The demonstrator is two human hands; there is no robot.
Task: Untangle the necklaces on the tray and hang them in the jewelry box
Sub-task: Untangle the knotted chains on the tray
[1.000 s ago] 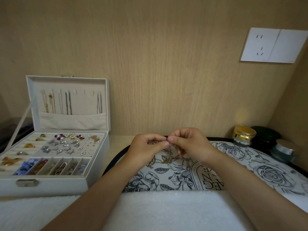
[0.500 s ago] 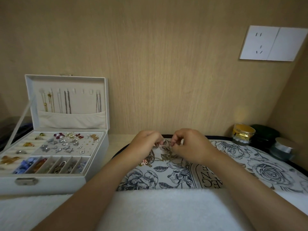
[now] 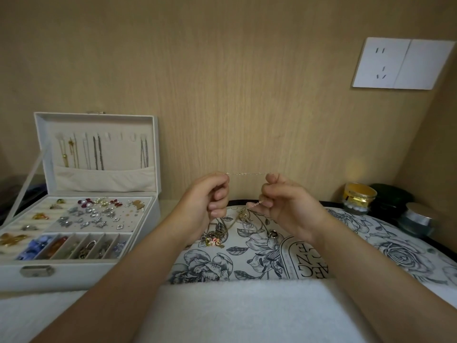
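A thin gold necklace chain (image 3: 248,173) is stretched level between my two hands above the floral tray (image 3: 395,246). My left hand (image 3: 210,196) pinches its left end and my right hand (image 3: 284,201) pinches its right end, with a short length of chain dangling below the right fingers. A tangle of other necklaces (image 3: 217,237) with small charms lies on the tray beneath my hands, and a ring pendant (image 3: 272,233) lies beside it. The white jewelry box (image 3: 74,271) stands open at the left, several chains hanging from hooks in its lid (image 3: 99,149).
A gold-lidded jar (image 3: 359,198), a dark green jar (image 3: 393,199) and a silver-lidded jar (image 3: 418,219) stand at the right by the wall. A white towel (image 3: 235,310) covers the near edge. A wall socket (image 3: 403,63) is at the upper right.
My hands have risen from the tray and moved apart, pulling a length of the gold chain taut between them.
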